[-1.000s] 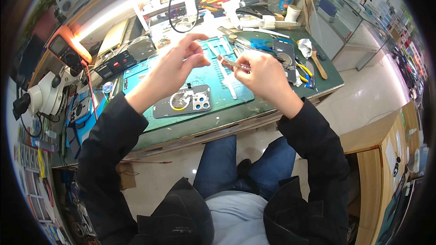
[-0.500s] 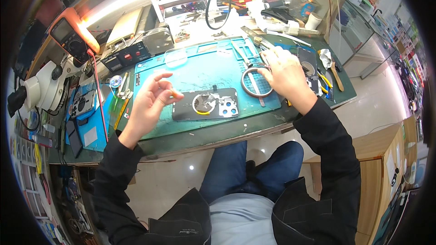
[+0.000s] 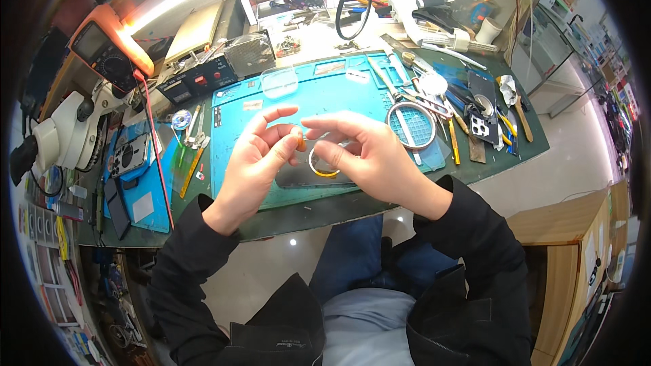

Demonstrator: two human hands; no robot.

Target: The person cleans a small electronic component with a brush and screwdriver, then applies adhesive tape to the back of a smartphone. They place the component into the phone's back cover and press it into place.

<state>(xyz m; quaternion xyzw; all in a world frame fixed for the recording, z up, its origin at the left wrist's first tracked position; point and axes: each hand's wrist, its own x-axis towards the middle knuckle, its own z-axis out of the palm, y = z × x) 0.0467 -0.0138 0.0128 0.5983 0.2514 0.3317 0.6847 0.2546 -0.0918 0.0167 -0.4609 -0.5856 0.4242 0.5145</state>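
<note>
My left hand (image 3: 258, 166) is raised over the mat, thumb and fingertips pinched on a small orange piece (image 3: 300, 141) whose kind I cannot make out. Close to its right, my right hand (image 3: 369, 159) hovers with curved fingers and the thumb apart, and nothing shows between them. Beneath both hands lies a dark phone back panel (image 3: 298, 175), flat on the blue work mat (image 3: 234, 142). The panel's pale ring shows between the hands, with a yellow strip along its lower edge. My right hand hides much of the panel, including its camera openings.
A round-framed mesh tool (image 3: 411, 126) lies right of my hands, near tweezers, pliers and another phone panel (image 3: 483, 129). On the left stand an orange multimeter (image 3: 102, 51), a power unit (image 3: 198, 80) and a white microscope (image 3: 57, 125). A black cable loop (image 3: 340, 10) hangs above the mat.
My right hand has left the round-framed tool and come left, beside my left hand over the phone panel. My left hand, still pinching the orange piece, has shifted slightly right. The view has shifted.
</note>
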